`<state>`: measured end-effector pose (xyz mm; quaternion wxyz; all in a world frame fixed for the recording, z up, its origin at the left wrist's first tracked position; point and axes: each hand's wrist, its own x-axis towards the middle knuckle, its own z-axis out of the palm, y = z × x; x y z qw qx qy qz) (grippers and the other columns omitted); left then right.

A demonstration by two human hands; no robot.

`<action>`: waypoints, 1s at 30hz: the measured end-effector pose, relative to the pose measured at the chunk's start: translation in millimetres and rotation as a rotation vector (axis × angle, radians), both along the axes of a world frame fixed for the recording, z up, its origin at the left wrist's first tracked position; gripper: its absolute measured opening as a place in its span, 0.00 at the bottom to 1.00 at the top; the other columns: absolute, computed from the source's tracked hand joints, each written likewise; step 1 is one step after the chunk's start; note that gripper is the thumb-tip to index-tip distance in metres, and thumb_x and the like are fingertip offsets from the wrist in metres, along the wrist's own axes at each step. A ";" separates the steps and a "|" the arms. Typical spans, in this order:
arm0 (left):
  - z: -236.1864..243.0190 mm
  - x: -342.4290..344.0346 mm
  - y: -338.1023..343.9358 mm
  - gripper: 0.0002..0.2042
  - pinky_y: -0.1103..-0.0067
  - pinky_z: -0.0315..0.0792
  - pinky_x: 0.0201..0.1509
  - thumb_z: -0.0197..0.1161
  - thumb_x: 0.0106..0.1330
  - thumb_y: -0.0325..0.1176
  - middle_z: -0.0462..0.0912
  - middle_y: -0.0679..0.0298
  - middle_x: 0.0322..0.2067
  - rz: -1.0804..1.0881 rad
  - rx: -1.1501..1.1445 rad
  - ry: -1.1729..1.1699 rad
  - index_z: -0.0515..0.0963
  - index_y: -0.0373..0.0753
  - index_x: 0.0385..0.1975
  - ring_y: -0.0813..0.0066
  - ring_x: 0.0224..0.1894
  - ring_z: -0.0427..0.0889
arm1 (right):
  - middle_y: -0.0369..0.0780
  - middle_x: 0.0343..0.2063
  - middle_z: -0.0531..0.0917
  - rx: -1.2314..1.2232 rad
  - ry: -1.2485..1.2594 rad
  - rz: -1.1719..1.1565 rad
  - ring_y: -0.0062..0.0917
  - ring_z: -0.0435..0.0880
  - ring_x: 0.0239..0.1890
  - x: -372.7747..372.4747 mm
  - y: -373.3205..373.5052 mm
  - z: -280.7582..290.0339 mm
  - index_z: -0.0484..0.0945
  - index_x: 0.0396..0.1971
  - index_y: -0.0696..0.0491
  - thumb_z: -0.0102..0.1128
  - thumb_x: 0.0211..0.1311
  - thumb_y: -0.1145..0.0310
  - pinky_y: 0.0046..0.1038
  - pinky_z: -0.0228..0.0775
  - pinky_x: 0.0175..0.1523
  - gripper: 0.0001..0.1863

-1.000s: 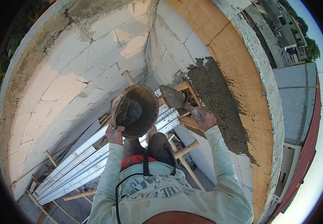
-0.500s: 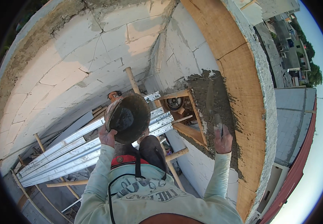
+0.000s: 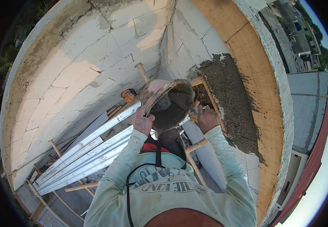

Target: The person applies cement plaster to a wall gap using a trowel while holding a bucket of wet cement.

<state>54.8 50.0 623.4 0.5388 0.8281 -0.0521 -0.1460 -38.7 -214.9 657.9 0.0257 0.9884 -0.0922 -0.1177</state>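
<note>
A worn black bucket (image 3: 152, 90), crusted with pale residue, is tilted in front of me above my knees. My left hand (image 3: 143, 122) grips its near left rim, fingers closed. Grey wet mortar (image 3: 167, 116) lies inside. My right hand (image 3: 208, 118) is closed at the bucket's right side around a trowel, whose handle is mostly hidden by the fingers. The trowel's dark blade (image 3: 182, 100) reaches into the bucket. Right of that hand, a layer of fresh mortar (image 3: 226, 89) covers the wall beside a wooden frame (image 3: 210, 94), which the bucket partly hides.
A long wooden board (image 3: 262, 102), splashed with mortar, edges the wall on the right. Shiny metal channels (image 3: 88, 160) lie at the left over bamboo poles (image 3: 81, 186). A block wall (image 3: 77, 79) rises behind them. An orange tool (image 3: 128, 95) sits beyond the channels.
My right hand has brought the trowel from the mortared wall leftward into the bucket. My left hand has moved the bucket right, toward the wooden frame, and tilted it. The view has shifted slightly.
</note>
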 end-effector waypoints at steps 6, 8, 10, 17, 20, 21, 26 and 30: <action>16.8 -12.7 -5.7 0.29 0.66 0.71 0.57 0.64 0.48 0.31 0.76 0.49 0.50 -0.121 0.162 -0.182 0.75 0.41 0.57 0.49 0.53 0.76 | 0.47 0.31 0.80 0.056 0.002 0.170 0.39 0.84 0.36 16.9 2.5 -17.7 0.75 0.39 0.58 0.56 0.53 0.69 0.40 0.78 0.35 0.14; 13.0 -10.9 1.9 0.29 0.66 0.70 0.58 0.64 0.48 0.31 0.76 0.48 0.51 -0.136 0.134 -0.180 0.75 0.39 0.56 0.49 0.53 0.76 | 0.47 0.32 0.80 0.151 0.065 0.139 0.39 0.84 0.37 17.7 1.9 -14.4 0.75 0.39 0.57 0.57 0.52 0.68 0.41 0.78 0.36 0.14; 11.1 -8.5 8.2 0.29 0.67 0.69 0.60 0.64 0.48 0.30 0.74 0.46 0.55 -0.147 0.114 -0.145 0.75 0.36 0.56 0.48 0.55 0.75 | 0.47 0.33 0.81 0.257 0.213 0.129 0.40 0.85 0.39 18.8 8.0 -14.8 0.76 0.43 0.54 0.59 0.52 0.65 0.42 0.78 0.40 0.18; 24.2 -0.1 13.8 0.31 0.75 0.66 0.62 0.62 0.46 0.27 0.78 0.50 0.52 -0.090 -0.072 -0.005 0.74 0.36 0.57 0.56 0.56 0.76 | 0.47 0.43 0.81 0.487 0.202 0.019 0.43 0.83 0.44 1.1 -0.6 -29.3 0.75 0.53 0.47 0.62 0.54 0.56 0.46 0.76 0.44 0.26; 0.5 5.4 21.5 0.32 0.78 0.69 0.57 0.60 0.45 0.25 0.81 0.55 0.50 0.028 -0.207 0.052 0.73 0.32 0.58 0.69 0.50 0.79 | 0.47 0.46 0.80 0.501 0.138 0.016 0.43 0.82 0.46 -9.0 -11.2 -10.7 0.74 0.56 0.47 0.63 0.54 0.53 0.45 0.75 0.47 0.28; -0.9 6.4 21.4 0.32 0.78 0.68 0.58 0.61 0.45 0.25 0.82 0.56 0.50 0.093 -0.271 0.121 0.74 0.32 0.57 0.69 0.50 0.79 | 0.47 0.46 0.80 0.502 0.150 0.012 0.43 0.82 0.46 -12.3 -15.5 -4.2 0.74 0.56 0.47 0.63 0.54 0.53 0.45 0.75 0.47 0.28; -2.8 10.6 24.9 0.32 0.80 0.70 0.55 0.58 0.43 0.24 0.83 0.58 0.46 0.226 -0.292 0.177 0.74 0.29 0.56 0.73 0.46 0.79 | 0.46 0.44 0.81 0.538 0.085 -0.119 0.43 0.82 0.46 -17.9 -37.5 47.9 0.75 0.56 0.48 0.66 0.53 0.55 0.42 0.75 0.50 0.30; -21.4 9.0 36.0 0.33 0.80 0.69 0.58 0.57 0.43 0.22 0.81 0.59 0.49 0.259 -0.299 0.168 0.73 0.30 0.58 0.72 0.50 0.78 | 0.48 0.39 0.83 0.719 -0.023 -0.164 0.42 0.84 0.43 -20.9 -74.3 59.1 0.78 0.51 0.53 0.67 0.52 0.57 0.38 0.75 0.50 0.27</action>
